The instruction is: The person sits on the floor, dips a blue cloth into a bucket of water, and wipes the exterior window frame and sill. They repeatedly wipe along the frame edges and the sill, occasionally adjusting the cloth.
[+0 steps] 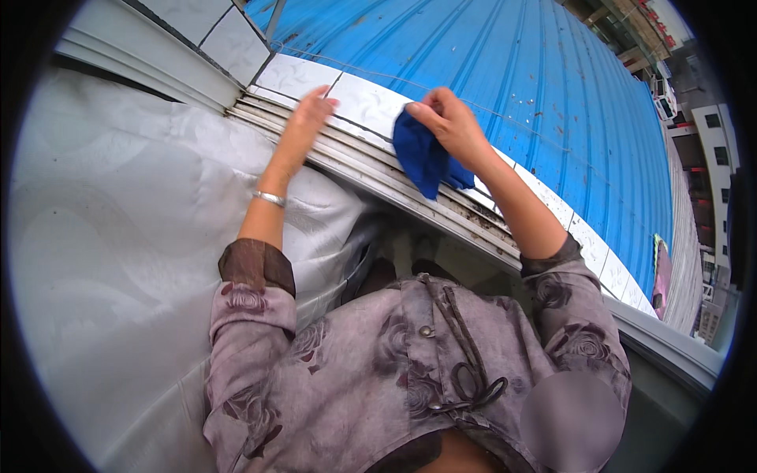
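Note:
My right hand (453, 122) pinches a dark blue cloth (423, 154) between thumb and fingers. The cloth hangs down in folds over the dirty white window track (371, 156), its lower end near the grooves. To the left, my left hand (309, 117) is above the same track, close to the white tiled sill (367, 101). Its fingers are loosely bent with thumb and forefinger a little apart, and I see nothing in them. It is slightly blurred. A silver bracelet (270, 198) circles my left wrist.
Pale satin-like fabric (118, 236) spreads over the left side, up to the track. A white window frame (150, 59) stands at the upper left. Beyond the sill lies a blue corrugated roof (568, 118), with a thin wire (378, 75) strung along it. Buildings show far right.

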The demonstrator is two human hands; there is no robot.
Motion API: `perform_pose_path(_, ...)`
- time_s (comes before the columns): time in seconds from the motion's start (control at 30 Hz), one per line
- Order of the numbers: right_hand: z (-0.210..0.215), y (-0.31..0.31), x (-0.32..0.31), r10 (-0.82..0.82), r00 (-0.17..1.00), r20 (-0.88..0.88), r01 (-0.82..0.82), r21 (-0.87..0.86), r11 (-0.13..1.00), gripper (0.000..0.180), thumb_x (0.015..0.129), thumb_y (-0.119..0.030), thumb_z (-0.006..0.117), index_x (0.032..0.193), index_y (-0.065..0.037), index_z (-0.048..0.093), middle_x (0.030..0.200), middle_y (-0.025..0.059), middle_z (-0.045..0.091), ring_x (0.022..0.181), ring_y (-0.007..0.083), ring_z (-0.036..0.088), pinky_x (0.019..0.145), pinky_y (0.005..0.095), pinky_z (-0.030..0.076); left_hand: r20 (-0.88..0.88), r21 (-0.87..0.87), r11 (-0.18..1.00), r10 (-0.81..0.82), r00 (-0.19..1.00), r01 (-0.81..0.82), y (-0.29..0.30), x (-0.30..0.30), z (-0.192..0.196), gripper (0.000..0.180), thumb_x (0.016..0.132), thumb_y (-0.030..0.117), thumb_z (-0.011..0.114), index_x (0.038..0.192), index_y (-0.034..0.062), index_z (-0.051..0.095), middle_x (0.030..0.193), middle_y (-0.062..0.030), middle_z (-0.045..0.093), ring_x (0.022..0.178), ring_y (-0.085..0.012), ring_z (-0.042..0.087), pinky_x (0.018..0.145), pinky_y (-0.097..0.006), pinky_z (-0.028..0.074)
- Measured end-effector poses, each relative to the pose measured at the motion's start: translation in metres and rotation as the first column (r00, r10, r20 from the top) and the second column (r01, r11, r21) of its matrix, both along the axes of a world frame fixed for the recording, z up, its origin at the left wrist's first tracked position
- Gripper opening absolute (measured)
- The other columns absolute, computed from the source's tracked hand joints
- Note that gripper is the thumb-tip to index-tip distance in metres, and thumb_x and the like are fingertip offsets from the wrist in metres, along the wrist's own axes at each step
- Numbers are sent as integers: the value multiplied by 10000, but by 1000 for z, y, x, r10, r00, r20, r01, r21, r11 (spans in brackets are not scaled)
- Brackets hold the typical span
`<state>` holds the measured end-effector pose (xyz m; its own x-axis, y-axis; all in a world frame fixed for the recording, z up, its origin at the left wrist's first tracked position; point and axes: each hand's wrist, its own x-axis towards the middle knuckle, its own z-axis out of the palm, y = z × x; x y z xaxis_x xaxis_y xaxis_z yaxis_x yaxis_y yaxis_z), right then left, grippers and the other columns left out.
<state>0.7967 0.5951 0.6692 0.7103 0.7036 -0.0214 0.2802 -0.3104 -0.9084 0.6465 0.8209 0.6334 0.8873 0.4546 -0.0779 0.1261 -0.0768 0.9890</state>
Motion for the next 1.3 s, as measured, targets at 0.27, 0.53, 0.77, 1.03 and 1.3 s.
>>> perform_pose_path(0.27,64,42,0,251,948,-194,-155,408,900,505,777,-158,755,1198,-25,510,993,90,567,832,125,559,732,252,475,256,-79,996,55,965,-36,-12,22,26,229,894,54,572,1121,32,596,880,22,585,742,-35,488,667,-179,419)
perform_pose_path(0.53,4,41,-27,326,850,415,-402,108,909,204,787,-136,721,952,-50,641,872,93,604,833,213,606,721,313,496,87,659,752,-51,995,-19,12,-2,89,163,744,-19,505,859,13,617,836,-34,573,726,-104,510,673,-227,421)
perform_pose_path(0.77,-33,37,-54,552,520,652,-458,-333,824,176,796,-131,526,846,-121,695,951,71,540,960,232,502,796,366,378,-398,811,436,-76,914,389,14,-27,30,199,733,30,505,806,65,687,892,-120,651,889,-316,593,790,-409,470)
perform_pose_path(1.03,-18,-50,-39,662,486,570,-472,-467,748,157,726,-102,573,836,-112,684,909,25,537,923,198,503,799,340,378,-367,859,229,-345,864,457,-76,-13,38,183,673,12,554,774,71,695,771,-64,633,814,-274,578,722,-404,445)
perform_pose_path(1.3,-3,-156,-35,653,552,519,-428,-496,756,64,676,-131,613,719,-124,660,804,5,520,882,192,502,770,330,377,-329,821,191,-611,720,538,-169,10,31,200,700,28,556,807,86,715,773,-62,626,782,-261,587,702,-381,434)
